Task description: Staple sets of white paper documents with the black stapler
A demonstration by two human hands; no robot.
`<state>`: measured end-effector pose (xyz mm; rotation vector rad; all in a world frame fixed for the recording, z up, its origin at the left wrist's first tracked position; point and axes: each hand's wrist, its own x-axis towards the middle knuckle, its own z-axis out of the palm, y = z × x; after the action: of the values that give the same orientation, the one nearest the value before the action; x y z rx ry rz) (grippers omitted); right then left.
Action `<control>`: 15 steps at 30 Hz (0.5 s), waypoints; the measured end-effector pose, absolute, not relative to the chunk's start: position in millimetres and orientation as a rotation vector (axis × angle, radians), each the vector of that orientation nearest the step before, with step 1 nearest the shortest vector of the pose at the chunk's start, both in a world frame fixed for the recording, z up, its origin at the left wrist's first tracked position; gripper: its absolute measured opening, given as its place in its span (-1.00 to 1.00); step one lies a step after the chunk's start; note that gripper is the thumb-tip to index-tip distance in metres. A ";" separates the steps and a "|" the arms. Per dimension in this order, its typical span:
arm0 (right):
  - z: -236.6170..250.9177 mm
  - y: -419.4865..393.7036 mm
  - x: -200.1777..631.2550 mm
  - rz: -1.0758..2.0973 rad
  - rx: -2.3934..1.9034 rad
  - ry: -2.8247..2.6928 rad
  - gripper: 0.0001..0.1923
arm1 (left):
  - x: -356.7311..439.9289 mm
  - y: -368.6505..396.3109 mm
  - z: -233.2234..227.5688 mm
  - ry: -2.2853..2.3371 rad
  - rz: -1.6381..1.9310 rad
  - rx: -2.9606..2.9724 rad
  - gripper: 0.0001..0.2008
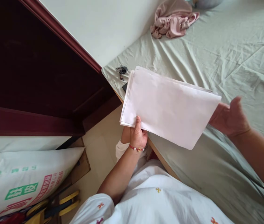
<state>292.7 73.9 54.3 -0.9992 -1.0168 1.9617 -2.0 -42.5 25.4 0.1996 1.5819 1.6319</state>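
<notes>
Paper sheets (167, 107): thin white stack, flat, rectangular, held above the bed (227, 53) edge. Left hand (138, 135) pinches the near corner, thumb on top; right hand (231, 119) supports the far end, fingers loosely curled beneath. Bed sheet pale green, creased; pink cloth (172, 20) crumpled at far side.

Our bed and what lies on it

We see the bed (227, 46) under a creased pale green sheet; a crumpled pink cloth (172, 20) lies near its far edge, and keys (121, 71) rest at the corner by the wall, with a dark item just beside them
</notes>
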 end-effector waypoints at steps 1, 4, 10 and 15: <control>52.7 65.5 291.5 1.972 -1.018 -1.013 -0.22 | 1.8 -43.0 23.5 1.571 1.661 0.165 -0.44; 45.5 39.2 284.2 1.829 -1.241 -0.881 -0.52 | 12.0 -46.2 20.4 1.444 1.694 0.209 -0.40; 46.6 24.5 288.4 1.346 -1.248 -0.999 -0.47 | -28.3 -42.4 27.2 1.206 1.592 0.520 -0.45; 73.0 31.1 308.4 1.049 -1.320 -1.229 -0.46 | -68.4 -26.7 40.6 1.243 1.539 0.939 -0.55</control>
<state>308.4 31.1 73.0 -1.3204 -1.2287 1.0485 -68.4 -26.7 40.6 0.9393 1.2429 1.5386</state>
